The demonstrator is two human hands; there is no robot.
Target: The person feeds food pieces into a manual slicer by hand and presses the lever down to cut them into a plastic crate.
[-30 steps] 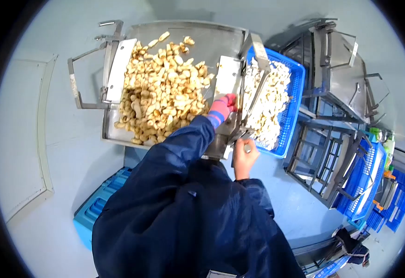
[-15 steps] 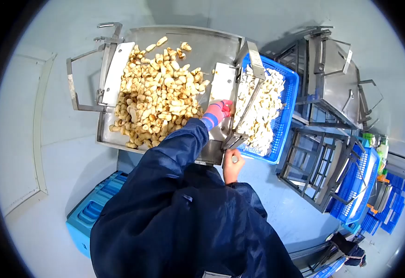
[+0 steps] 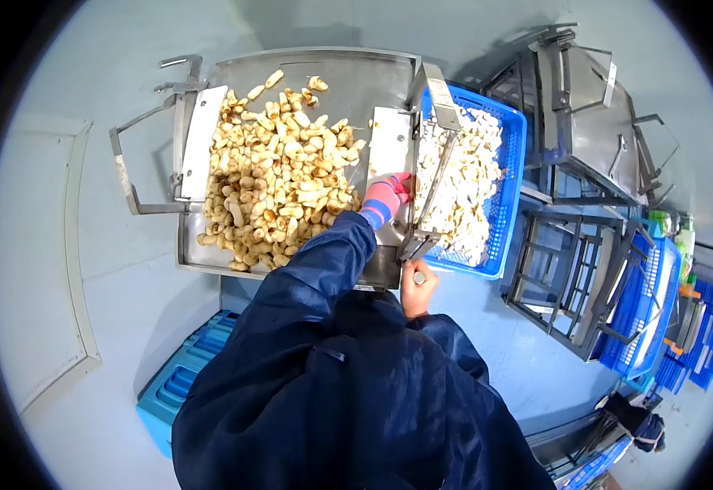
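My left hand (image 3: 386,198), in a pink and blue striped glove, rests at the lower end of a white cutting board (image 3: 390,147), close to the blade. Its fingers are curled, and what they hold, if anything, is hidden. My bare right hand (image 3: 419,296) is closed round the handle (image 3: 419,278) of a hinged metal cutter (image 3: 437,175) at the tray's right edge. Left of my gloved hand, a big pile of stubby cream-and-brown pieces that look like mushrooms (image 3: 279,175) lies in the steel tray (image 3: 348,77). White cut pieces (image 3: 460,180) fill much of a blue basket (image 3: 513,175) beyond the cutter.
A second white board (image 3: 203,143) and metal cutter frame (image 3: 140,208) stand at the tray's left. Steel stands (image 3: 593,131) are at the right, with another blue basket (image 3: 638,306) below them. A turquoise bin (image 3: 173,384) sits at lower left. Another person (image 3: 638,420) is at lower right.
The whole view has shifted slightly. My left hand stays by the blade and my right hand stays round the cutter's handle, with little visible movement.
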